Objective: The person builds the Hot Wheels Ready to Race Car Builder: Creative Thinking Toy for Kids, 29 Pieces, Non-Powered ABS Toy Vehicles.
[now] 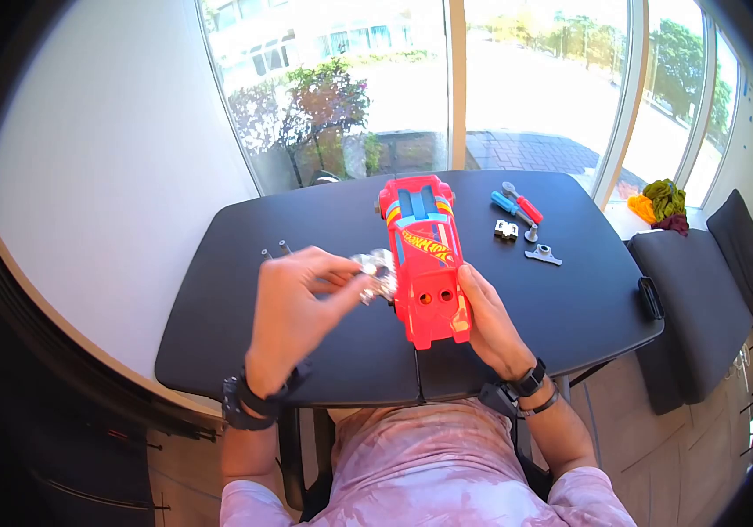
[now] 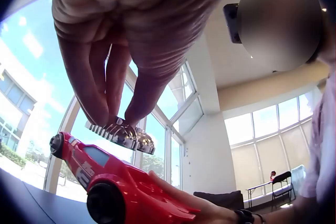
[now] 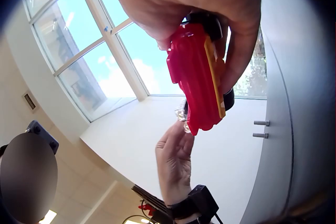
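Over the table [image 1: 236, 228], the red car [image 1: 425, 255] is held with its long axis running from shirt [image 1: 446, 465] to windows [image 1: 543, 88], holed end nearest the shirt. The right hand [image 1: 493, 327] curls round its right side; the left hand [image 1: 295, 303] pinches the chrome part [image 2: 123, 136] just beside it.
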Available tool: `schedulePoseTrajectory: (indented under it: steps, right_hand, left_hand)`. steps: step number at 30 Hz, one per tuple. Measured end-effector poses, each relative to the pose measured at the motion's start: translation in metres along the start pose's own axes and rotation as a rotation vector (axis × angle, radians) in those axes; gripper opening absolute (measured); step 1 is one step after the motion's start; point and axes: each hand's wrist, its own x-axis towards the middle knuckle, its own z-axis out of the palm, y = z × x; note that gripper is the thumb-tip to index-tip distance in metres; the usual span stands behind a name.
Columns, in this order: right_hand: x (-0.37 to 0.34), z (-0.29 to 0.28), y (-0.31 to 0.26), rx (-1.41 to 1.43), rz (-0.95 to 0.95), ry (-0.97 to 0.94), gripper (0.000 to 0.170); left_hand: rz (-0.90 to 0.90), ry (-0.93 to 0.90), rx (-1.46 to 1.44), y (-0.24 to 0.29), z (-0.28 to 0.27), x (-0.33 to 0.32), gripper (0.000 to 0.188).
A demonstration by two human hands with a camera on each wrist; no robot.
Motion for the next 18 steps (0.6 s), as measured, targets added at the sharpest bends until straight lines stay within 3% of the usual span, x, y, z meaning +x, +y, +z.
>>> schedulePoseTrajectory:
  steps: [3,7,18]
  right_hand:
    - [0.002,-0.001,0.004,0.031,-0.014,0.009,0.051]
    - [0.002,-0.003,0.004,0.033,-0.002,0.002,0.050]
    - [0.002,-0.004,0.004,0.009,-0.034,0.000,0.049]
  left_hand:
    - [0.095,-0.109,0.070,0.025,0.022,-0.015,0.019]
    - [0.200,-0.116,0.202,0.021,0.054,-0.016,0.022]
    - [0.204,-0.106,0.206,0.011,0.070,-0.013,0.026]
